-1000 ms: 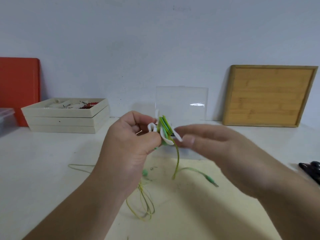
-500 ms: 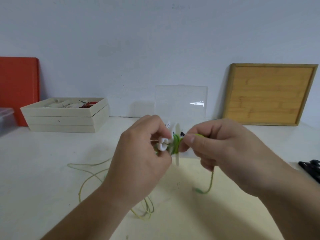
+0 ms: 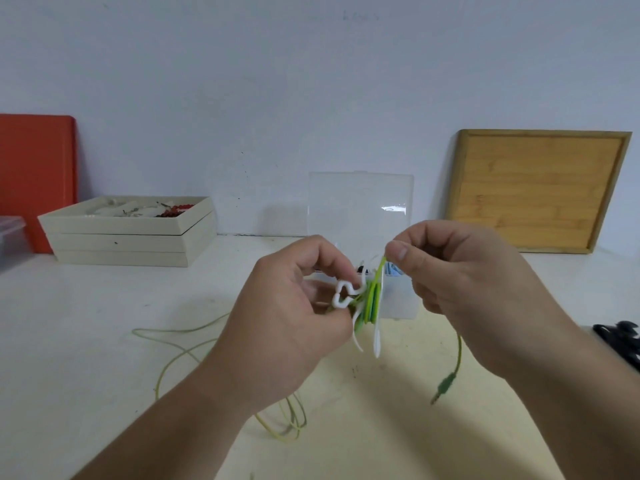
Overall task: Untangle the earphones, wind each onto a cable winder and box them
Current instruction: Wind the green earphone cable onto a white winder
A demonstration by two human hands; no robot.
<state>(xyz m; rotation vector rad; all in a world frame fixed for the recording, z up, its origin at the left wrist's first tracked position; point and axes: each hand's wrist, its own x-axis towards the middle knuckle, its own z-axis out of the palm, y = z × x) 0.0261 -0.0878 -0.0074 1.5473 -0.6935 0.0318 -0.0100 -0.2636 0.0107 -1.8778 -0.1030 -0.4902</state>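
Observation:
My left hand grips a white cable winder with green earphone cable wrapped round its middle. Just to its right, my right hand pinches the green cable between thumb and forefinger and holds it up above the winder. The cable's free end hangs below my right hand and ends in a green jack plug. More loose green cable lies in loops on the table under my left forearm. A clear plastic box with its lid raised stands right behind my hands.
A stack of beige trays with small items stands at the back left beside an orange board. A wooden tray leans on the wall at the back right. A black object lies at the right edge.
My right hand has lifted the cable from beside the winder to above it, carrying another turn round. The jack plug has swung out to the right.

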